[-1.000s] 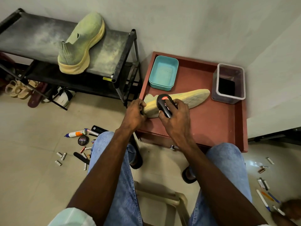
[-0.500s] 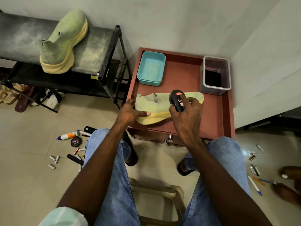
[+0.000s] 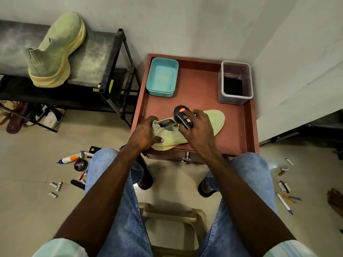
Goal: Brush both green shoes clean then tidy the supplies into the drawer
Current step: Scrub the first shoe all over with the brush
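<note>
A green shoe (image 3: 216,119) with a yellow sole lies on the red-brown cabinet top (image 3: 233,127), toe pointing right. My left hand (image 3: 146,133) grips its heel collar. My right hand (image 3: 199,129) holds a black shoe brush (image 3: 182,115) with a red label and presses it on the shoe's upper near the opening. The second green shoe (image 3: 55,51) stands on the dusty top shelf of a black rack (image 3: 96,58) at the left. The drawer's metal knob (image 3: 186,156) shows below the cabinet's front edge; the drawer is shut.
A teal tray (image 3: 161,76) and a clear plastic box (image 3: 234,82) stand at the back of the cabinet top. On the floor left lie a polish tin (image 3: 80,165), a glue bottle (image 3: 71,158) and small items; pens (image 3: 284,203) lie right. Another person's foot (image 3: 336,201) shows far right.
The shoe has been turned from sole-up onto its sole, upper now facing up. My right hand with the brush has shifted onto the upper near the opening. The view has shifted.
</note>
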